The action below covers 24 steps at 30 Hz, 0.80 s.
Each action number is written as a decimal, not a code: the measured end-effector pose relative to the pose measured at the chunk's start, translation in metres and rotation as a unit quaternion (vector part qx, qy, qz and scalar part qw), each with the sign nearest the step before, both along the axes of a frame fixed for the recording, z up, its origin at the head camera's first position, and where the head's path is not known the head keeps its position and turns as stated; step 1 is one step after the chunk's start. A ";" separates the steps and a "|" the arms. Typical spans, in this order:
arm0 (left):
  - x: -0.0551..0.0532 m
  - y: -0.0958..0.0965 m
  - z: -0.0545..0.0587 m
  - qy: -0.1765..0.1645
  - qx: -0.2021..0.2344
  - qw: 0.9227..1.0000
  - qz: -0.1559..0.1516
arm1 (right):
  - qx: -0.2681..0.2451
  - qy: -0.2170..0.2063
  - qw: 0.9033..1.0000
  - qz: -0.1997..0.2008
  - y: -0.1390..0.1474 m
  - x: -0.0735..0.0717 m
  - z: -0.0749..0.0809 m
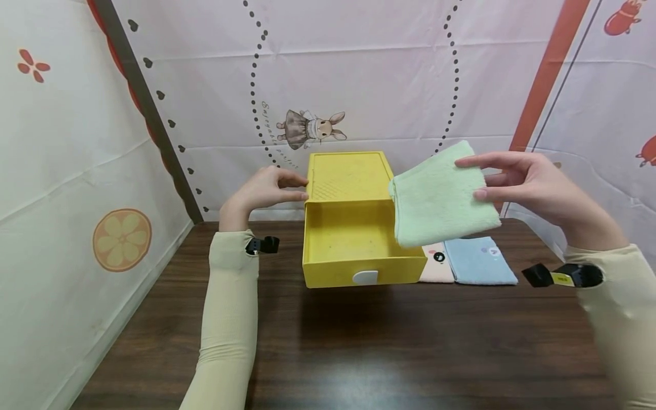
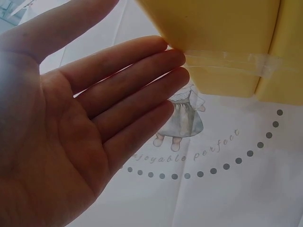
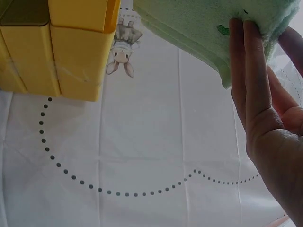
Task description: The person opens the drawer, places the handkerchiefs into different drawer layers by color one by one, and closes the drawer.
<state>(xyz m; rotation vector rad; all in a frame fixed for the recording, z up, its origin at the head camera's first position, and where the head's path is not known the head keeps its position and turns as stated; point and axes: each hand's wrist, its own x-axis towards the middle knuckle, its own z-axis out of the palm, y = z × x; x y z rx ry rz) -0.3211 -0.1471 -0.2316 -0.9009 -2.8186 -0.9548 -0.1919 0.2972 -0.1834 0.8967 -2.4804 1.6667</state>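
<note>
Printed sheet [image 1: 46, 171], pale, left of and beyond the left fingers; it bears an orange-slice print [image 1: 122, 240] and, further right, past the left fingertips, a rabbit print [image 1: 311, 128].

Left sleeve [image 1: 229, 319], cream, running back from the left fingers; a black wrist device [image 1: 262, 245] sits at its cuff.

Left hand [image 1: 266, 191]: four fingers straight and close together, thumb apart, fingertips touching the box's left side.

Yellow box [image 1: 351, 173], directly right of the left fingertips; clear tape [image 2: 227, 61] on its side, just beside them. Its drawer [image 1: 318, 274] stands pulled out on the near side, with a pale handle [image 1: 365, 278] on the front.

Green towel [image 1: 443, 199], folded, tilted, held above the table at the drawer's right side; it extends left from the right fingers.

Pink towel [image 1: 433, 278], pale, partly hidden, below and left of the right fingers.

Blue towel [image 1: 479, 262], lying flat below the right fingers, right beside the pink one.

Right hand [image 1: 538, 182]: thumb and fingers clamped on the green towel's right part.

Right sleeve [image 1: 612, 307], cream, behind the right fingers.

Table [image 1: 410, 341], dark wood, beneath both hands.
</note>
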 end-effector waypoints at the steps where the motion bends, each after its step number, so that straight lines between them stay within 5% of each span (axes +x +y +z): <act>1: 0.000 0.000 0.000 0.000 -0.002 1.000 0.001 | -0.005 -0.002 1.000 0.010 -0.001 -0.001 0.000; 11: 0.000 0.001 0.000 -0.001 -0.002 1.000 -0.002 | 0.068 -0.011 0.997 -0.031 -0.019 0.000 -0.001; 24: 0.002 0.001 0.002 -0.006 0.004 1.000 -0.002 | 0.072 -0.017 0.997 -0.012 -0.030 -0.003 -0.004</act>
